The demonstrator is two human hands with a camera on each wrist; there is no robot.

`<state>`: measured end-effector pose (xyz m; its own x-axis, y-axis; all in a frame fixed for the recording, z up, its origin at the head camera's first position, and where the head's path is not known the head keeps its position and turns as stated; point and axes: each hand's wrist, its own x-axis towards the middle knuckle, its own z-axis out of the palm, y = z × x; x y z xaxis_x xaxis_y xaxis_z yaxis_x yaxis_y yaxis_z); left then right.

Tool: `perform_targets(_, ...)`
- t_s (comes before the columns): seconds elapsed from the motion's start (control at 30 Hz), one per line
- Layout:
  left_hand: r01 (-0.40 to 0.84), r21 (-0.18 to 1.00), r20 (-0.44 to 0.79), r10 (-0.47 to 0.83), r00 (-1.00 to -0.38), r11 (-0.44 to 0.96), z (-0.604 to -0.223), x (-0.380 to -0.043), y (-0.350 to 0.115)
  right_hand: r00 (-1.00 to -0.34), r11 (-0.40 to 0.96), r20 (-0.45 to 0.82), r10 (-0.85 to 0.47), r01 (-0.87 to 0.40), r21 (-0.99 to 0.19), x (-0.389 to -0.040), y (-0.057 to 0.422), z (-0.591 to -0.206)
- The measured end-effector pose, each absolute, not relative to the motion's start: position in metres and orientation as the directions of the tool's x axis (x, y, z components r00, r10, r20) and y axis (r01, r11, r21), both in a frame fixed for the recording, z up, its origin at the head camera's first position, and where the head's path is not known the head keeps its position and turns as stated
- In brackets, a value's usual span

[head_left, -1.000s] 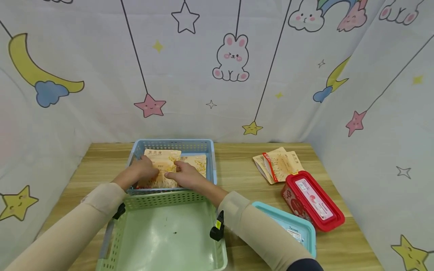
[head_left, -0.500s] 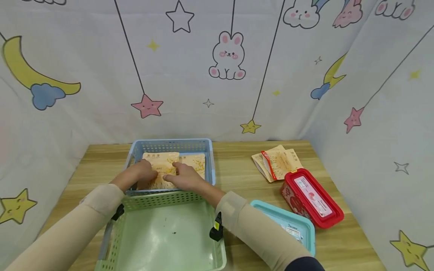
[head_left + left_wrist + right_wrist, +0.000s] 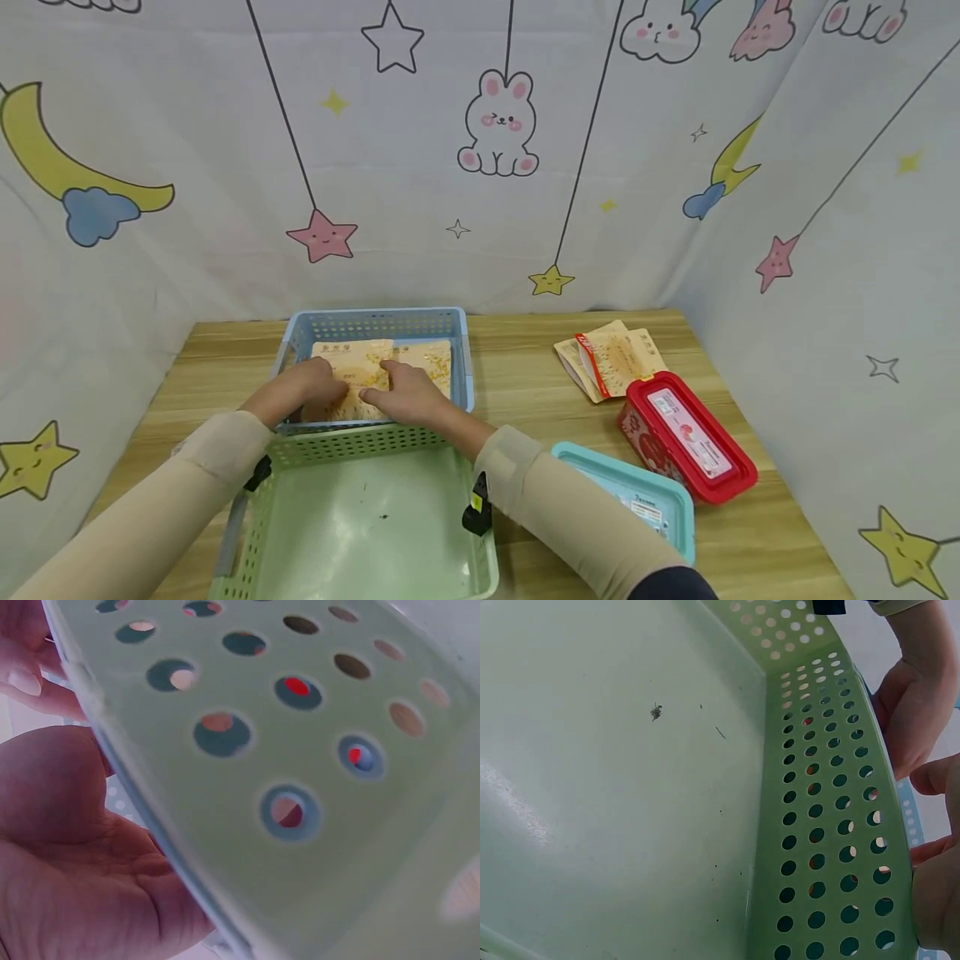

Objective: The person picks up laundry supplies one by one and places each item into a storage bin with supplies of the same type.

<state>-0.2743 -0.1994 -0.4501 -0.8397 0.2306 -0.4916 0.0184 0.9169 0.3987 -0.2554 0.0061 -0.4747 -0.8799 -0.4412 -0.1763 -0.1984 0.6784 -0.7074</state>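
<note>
The table (image 3: 525, 367) is walled in by a printed cloth (image 3: 480, 167) at the back and on both sides, so open wood shows only between the baskets and the boxes and along the left edge. The green basket (image 3: 360, 517) sits at the near edge, its far wall touching the blue basket (image 3: 375, 321); its near rim is cut off by the frame. On the right, a teal box (image 3: 630, 492) is partly hidden under the right sleeve, a red box (image 3: 686, 437) lies beside it, and loose packets (image 3: 615, 362) lie just beyond.

Inside the blue basket lie the pouches (image 3: 360, 367), overlapping, their near ends hidden by both hands. The left hand (image 3: 307, 385) rests on the left part, fingers bent over the pouch; whether they pinch it cannot be told. The right hand (image 3: 401, 392) lies flat on top, fingers nearly straight. Both wrist views are filled by the green basket's perforated wall, blurred, with only slivers of hand.
</note>
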Motion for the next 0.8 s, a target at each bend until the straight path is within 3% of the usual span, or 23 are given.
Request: perform_targets(0.8,0.063,0.297,-0.489,0.208,-0.847,0.953,-0.442,-0.267,-0.186,-0.87,0.64,-0.151,-0.469,-0.218,-0.737,-0.257,0.007,-0.481)
